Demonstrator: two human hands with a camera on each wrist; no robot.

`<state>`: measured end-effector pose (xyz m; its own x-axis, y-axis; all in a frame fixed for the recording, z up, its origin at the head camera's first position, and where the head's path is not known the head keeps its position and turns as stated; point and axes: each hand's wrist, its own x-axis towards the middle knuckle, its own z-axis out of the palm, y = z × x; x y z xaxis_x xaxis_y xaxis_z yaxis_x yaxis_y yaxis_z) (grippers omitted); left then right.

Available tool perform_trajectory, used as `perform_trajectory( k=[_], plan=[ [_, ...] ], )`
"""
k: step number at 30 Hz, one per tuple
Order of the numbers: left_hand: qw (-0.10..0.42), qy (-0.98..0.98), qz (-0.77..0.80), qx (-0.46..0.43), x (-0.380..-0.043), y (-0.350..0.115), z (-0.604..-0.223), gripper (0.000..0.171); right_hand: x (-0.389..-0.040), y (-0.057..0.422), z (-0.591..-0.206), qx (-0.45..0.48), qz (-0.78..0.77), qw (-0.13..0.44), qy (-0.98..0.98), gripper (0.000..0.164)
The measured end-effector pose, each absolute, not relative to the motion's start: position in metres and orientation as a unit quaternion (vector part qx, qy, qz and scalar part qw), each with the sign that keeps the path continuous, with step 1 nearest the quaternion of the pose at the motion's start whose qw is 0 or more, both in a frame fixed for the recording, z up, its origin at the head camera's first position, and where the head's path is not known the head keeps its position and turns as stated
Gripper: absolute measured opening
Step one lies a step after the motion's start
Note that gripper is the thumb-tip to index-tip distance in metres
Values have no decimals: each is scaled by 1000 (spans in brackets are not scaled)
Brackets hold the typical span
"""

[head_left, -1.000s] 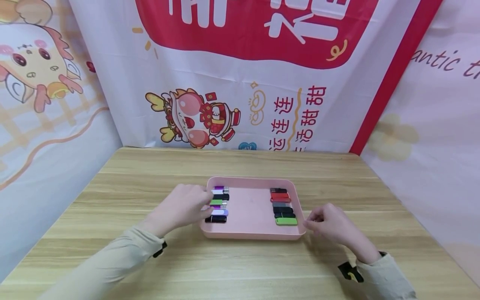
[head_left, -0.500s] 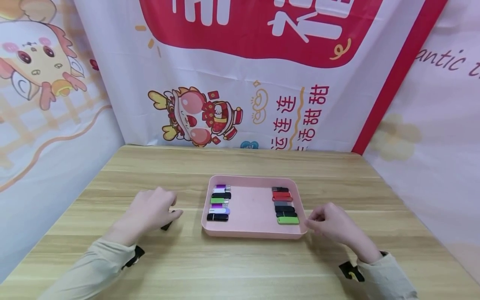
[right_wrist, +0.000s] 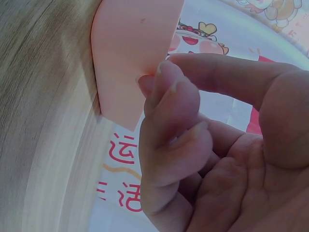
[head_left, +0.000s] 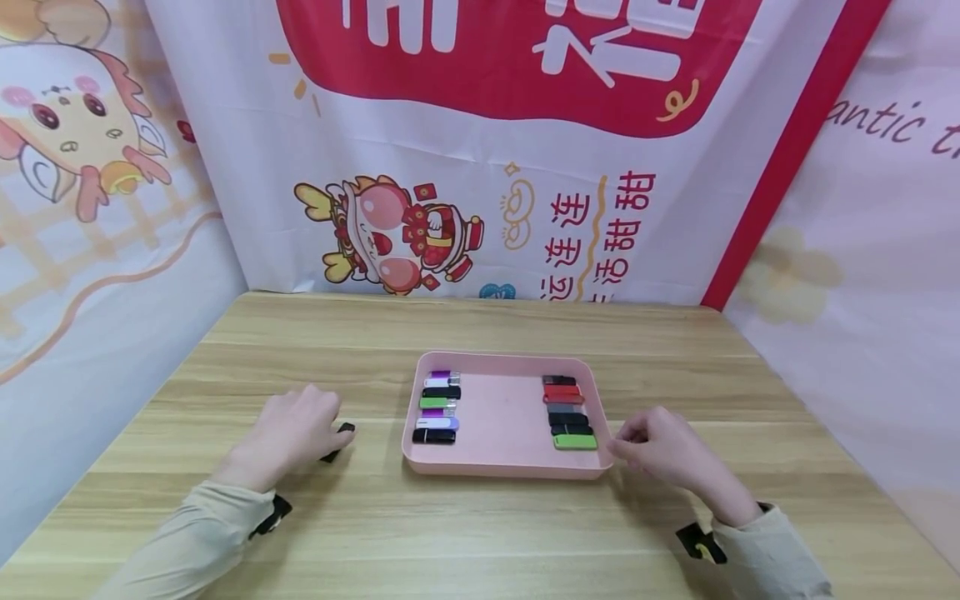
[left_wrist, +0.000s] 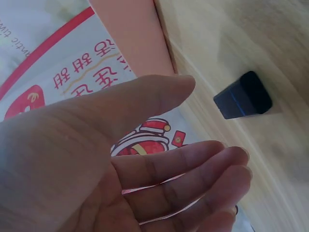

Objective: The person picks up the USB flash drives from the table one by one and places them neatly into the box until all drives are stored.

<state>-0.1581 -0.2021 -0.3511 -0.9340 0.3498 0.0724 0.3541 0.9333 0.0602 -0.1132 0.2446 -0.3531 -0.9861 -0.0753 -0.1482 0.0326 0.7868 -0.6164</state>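
Observation:
On the table left of the pink tray (head_left: 510, 471) lies a black USB stick (head_left: 328, 457), partly covered by my left hand (head_left: 288, 437) in the head view. The left wrist view shows the thumb and the loosely bent fingers apart from each other, with the stick (left_wrist: 244, 99) standing off beyond them and nothing held. My right hand (head_left: 663, 446) is at the tray's near right corner. Its fingers are curled, and thumb and fingertips pinch at the tray's wall (right_wrist: 130, 43) in the right wrist view.
Inside the tray, several USB sticks (head_left: 437, 403) in purple, white, black and green form a column on the left. Another column on the right has a red stick (head_left: 562, 392) and a green stick (head_left: 575, 442) among dark ones. A printed cloth (head_left: 420, 142) hangs behind the wooden table (head_left: 480, 533).
My left hand has left the tray's left column and moved left, down over the black USB stick on the table. My right hand stays at the tray's corner.

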Motion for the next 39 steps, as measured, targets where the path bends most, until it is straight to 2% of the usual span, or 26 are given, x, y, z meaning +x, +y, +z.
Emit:
perform_trajectory(
  k=[39],
  plan=[
    [19, -982, -50, -184, -159, -206, -366, 34, -112, 246, -352, -35, -333, 73, 939, 14]
  ],
)
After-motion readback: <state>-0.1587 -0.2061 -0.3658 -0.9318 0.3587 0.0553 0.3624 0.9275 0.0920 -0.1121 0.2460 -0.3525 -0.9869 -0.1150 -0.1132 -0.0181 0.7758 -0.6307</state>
